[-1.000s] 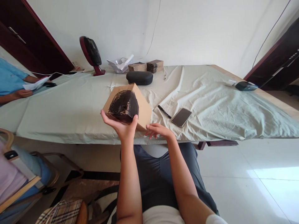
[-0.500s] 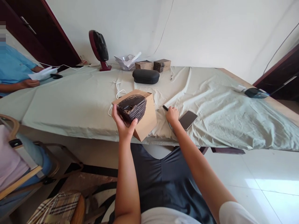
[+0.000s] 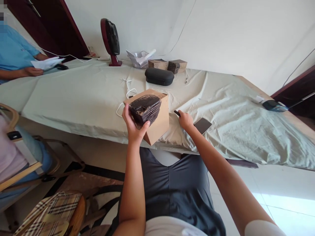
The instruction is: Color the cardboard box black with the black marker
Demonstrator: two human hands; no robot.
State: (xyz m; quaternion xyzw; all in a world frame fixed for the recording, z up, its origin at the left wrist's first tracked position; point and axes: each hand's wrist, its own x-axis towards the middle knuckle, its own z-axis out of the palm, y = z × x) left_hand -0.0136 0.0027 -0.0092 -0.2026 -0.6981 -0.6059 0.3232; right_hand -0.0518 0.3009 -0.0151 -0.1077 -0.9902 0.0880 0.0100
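Brown cardboard box (image 3: 159, 122) held in the left hand (image 3: 134, 130) — tilted, at the near edge of the cloth-covered tabletop (image 3: 81, 105), with a heavily scribbled dark patch (image 3: 145, 105) turned upward. Left grip spread wide, with thumb at the near side and fingers round the far side, clasping the box by its blackened end. Right hand (image 3: 186, 120) folded snugly round a black pen (image 3: 177, 113), dark end poking out past the fingers. No telling from this angle whether clear of the cloth or resting on it.

For a good hold, brace the left wrist and, if slipping seems likely, let a lower corner of the box bear on the tabletop. Touch the dark patch lightly with the thumb — possibly smudge-prone, though impossible to judge wet or dry. Lift the pen straight up rather than dragging it through the wrinkles, and steer wide of the phone (image 3: 203, 125), just beside the right hand and partly hidden behind the forearm.
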